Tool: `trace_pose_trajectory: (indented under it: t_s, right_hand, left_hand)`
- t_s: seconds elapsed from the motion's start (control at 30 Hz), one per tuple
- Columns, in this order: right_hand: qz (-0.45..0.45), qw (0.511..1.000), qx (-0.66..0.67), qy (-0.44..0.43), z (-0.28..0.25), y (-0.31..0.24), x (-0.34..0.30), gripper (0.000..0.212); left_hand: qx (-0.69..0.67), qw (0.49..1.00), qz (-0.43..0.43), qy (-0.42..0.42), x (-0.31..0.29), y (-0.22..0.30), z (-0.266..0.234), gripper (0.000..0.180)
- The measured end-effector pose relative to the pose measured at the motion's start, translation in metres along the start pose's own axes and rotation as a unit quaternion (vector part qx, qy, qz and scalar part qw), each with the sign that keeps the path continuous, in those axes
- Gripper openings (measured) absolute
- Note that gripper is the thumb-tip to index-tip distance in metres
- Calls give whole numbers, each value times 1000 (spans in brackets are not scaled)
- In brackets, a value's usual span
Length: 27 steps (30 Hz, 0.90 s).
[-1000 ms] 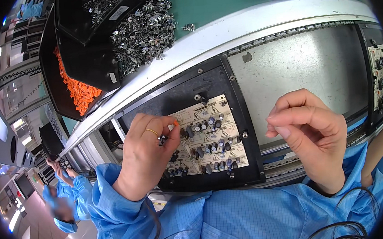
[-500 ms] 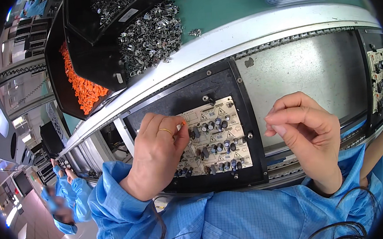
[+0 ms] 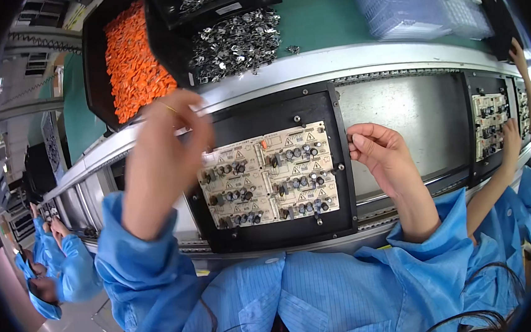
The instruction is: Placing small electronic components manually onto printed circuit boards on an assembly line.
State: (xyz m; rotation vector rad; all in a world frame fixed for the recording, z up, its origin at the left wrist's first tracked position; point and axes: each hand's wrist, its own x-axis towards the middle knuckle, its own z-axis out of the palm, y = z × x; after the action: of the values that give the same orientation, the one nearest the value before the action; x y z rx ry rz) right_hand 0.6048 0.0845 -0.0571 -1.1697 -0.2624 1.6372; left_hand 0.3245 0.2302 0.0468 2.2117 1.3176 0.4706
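Observation:
My left hand, smeared by motion, hovers between the bin of orange plastic pieces and the circuit board panel's upper left; its fingers do not show clearly. A cream circuit board panel with several rows of dark capacitors lies in a black carrier frame. One orange piece sits near the panel's upper middle. My right hand is closed in a pinch beside the carrier's right edge, over the metal plate. Anything between those fingertips is too small or hidden to make out.
Behind the rail lie small metal clips in a heap, with a black bin of more above. Clear plastic trays stand at the back right. Farther right, a co-worker's hand touches another board.
My left hand has moved up and left off the panel toward the orange bin. An orange piece seen at its fingertips earlier now shows on the panel. My right hand stays pinched.

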Motion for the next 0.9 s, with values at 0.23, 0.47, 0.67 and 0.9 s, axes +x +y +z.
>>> trace_pose_trajectory:
  t_s: [0.23, 0.47, 0.67, 0.9]
  right_hand:
    - [13, 997, -2, -75, 22, 23, -12, 21]
    - [-103, 952, -268, -105, 75, 43, -23, 24]
    - [-351, 648, -654, -171, 108, 39, -36, 27]
    - [-335, 596, -711, -168, 113, 41, -28, 35]
  left_hand:
    - [318, 918, 94, 217, 77, -116, -47, 24]
    - [310, 923, 5, 229, 87, -124, -39, 17]
    - [282, 935, -17, 214, 78, -121, -44, 17]
    - [109, 959, 7, 262, 51, -93, -48, 20]
